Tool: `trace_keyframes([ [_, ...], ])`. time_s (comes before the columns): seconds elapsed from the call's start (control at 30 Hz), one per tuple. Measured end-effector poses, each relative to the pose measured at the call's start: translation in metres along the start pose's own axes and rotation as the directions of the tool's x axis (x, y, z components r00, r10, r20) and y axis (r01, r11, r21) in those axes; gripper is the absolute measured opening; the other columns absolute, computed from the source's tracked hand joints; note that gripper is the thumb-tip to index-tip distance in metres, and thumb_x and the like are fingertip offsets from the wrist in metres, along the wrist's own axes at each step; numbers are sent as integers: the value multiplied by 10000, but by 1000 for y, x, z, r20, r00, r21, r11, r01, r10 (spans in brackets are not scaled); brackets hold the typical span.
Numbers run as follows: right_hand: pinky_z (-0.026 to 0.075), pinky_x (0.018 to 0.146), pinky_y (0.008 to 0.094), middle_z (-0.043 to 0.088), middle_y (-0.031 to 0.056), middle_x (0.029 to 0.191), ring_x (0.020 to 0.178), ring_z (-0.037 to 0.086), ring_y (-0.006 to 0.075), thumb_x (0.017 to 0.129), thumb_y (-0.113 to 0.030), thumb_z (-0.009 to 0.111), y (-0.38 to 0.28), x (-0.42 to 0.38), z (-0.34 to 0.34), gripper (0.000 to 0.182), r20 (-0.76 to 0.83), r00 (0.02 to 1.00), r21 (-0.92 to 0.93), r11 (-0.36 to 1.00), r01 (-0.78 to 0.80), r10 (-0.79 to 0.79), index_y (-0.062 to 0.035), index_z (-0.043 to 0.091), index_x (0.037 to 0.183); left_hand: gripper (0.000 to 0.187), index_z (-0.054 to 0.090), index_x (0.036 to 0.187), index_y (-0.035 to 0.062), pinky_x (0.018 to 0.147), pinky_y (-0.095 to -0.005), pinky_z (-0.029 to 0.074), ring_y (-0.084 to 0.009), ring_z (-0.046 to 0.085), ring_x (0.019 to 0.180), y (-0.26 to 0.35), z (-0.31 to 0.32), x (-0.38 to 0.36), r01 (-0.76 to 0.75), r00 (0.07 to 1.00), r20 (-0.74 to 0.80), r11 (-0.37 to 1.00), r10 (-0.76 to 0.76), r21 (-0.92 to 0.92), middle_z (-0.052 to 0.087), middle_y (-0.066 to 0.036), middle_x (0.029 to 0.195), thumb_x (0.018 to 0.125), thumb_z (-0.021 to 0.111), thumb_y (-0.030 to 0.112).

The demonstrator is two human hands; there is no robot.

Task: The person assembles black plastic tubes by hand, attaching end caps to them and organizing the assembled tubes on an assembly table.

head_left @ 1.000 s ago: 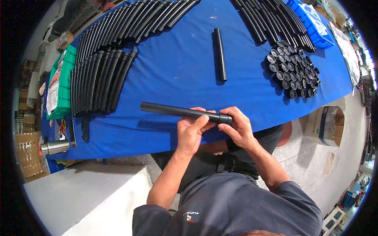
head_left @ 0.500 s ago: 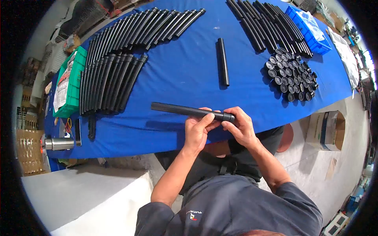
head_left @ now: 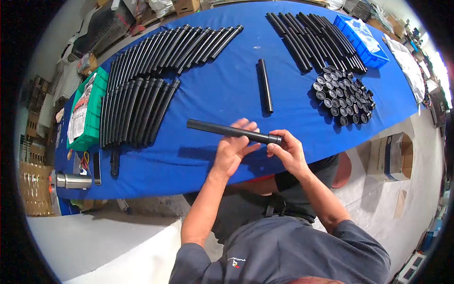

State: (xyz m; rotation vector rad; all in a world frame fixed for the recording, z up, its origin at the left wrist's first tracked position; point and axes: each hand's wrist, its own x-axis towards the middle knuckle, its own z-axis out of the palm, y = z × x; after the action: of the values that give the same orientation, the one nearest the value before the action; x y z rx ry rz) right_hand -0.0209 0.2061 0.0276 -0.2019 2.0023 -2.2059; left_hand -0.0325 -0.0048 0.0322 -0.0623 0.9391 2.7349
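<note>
My right hand (head_left: 288,150) pinches the capped end of a black tube (head_left: 213,128), thumb and fingers closed round it. The tube points left, held over the near edge of the blue table. My left hand (head_left: 229,154) is under the tube's middle, its fingers spread and the thumb apart; the tube lies across the fingers. A black cap (head_left: 275,139) sits on the tube's right end, partly covered by my right fingers. Beyond my hands a single black tube (head_left: 266,87) without a visible cap lies alone on the cloth.
Capped tubes (head_left: 137,111) lie in two rows on the left, beside a green crate (head_left: 98,102). Plain tubes (head_left: 302,42) lie at the back right near a blue crate (head_left: 373,60). Round black caps (head_left: 343,97) cluster below them. A steel flask (head_left: 73,181) lies front left.
My left hand has loosened from its grip, fingers now spread beneath the tube. My right hand stays on the capped end. The view has shifted slightly.
</note>
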Motion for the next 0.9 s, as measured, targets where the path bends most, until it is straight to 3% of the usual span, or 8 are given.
trace_keyframes([
  [0.03, 555, 723, 252, 640, 63, 1014, 826, 672, 107, 933, -103, 750, 0, 1, -2, 376, 4, 1000, 34, 999, -31, 30, 31, 585, 1244, 335, 573, 1287, 56, 969, -540, 588, -368, 645, 1207, 4, -6, 2, -19, 1000, 4, 999, 19, -28, 660, -217, 1272, 969, 675, 79],
  [0.1, 554, 722, 274, 649, 70, 1016, 840, 677, 143, 907, -145, 785, -2, 2, -8, 431, 46, 999, -112, 994, 16, -11, 14, 589, 1256, 355, 554, 1313, 82, 969, -578, 579, -393, 621, 1240, 6, -22, 11, -58, 998, 11, 995, 59, -85, 650, -217, 1288, 975, 662, 68],
  [0.13, 554, 722, 285, 654, 74, 1017, 847, 680, 161, 895, -166, 802, -5, 4, -11, 458, 71, 997, -186, 982, 41, -28, 5, 590, 1263, 274, 587, 1245, 96, 975, -596, 574, -405, 628, 1227, 1, -26, 10, -50, 999, 4, 993, 51, -107, 669, -214, 1243, 980, 653, 66],
  [0.23, 555, 729, 337, 661, 97, 1008, 837, 674, 243, 850, -221, 838, -25, 11, -11, 526, 173, 929, -596, 716, 363, -327, -16, 596, 1270, 199, 605, 1173, 92, 981, -590, 576, -399, 638, 1213, -6, -30, 8, -56, 998, 30, 995, 59, -83, 684, -205, 1203, 982, 659, 88],
  [0.27, 542, 719, 384, 654, 141, 981, 808, 661, 323, 843, -218, 829, -26, 13, -10, 485, 204, 927, -609, 701, 371, -314, -15, 613, 1227, 142, 613, 1125, 93, 965, -578, 590, -394, 650, 1196, -5, -29, 8, -47, 999, 19, 996, 49, -71, 693, -200, 1183, 989, 656, 100],
  [0.4, 521, 696, 436, 635, 181, 926, 822, 663, 362, 872, -169, 787, -27, 20, -3, 331, 227, 948, -637, 702, 318, -223, -5, 634, 1114, 153, 604, 1133, 86, 939, -563, 607, -386, 655, 1189, -7, -29, 8, -82, 997, -11, 994, 82, -67, 697, -194, 1174, 993, 657, 116],
  [0.7, 506, 696, 450, 597, 170, 926, 813, 633, 374, 904, -165, 747, -19, 18, -4, 337, 281, 923, -696, 607, 384, -262, -6, 597, 1160, 165, 600, 1128, 85, 906, -534, 631, -370, 683, 1140, -10, -25, 7, -98, 994, -55, 995, 97, -22, 709, -178, 1129, 982, 673, 111],
  [0.9, 513, 719, 486, 632, 205, 933, 828, 643, 406, 903, -182, 748, -26, 22, -9, 333, 323, 935, -640, 694, 331, -149, 12, 597, 1127, 152, 609, 1129, 87, 871, -509, 652, -360, 684, 1141, -8, -23, 7, -77, 996, -35, 997, 77, -25, 706, -173, 1124, 989, 662, 110],
])
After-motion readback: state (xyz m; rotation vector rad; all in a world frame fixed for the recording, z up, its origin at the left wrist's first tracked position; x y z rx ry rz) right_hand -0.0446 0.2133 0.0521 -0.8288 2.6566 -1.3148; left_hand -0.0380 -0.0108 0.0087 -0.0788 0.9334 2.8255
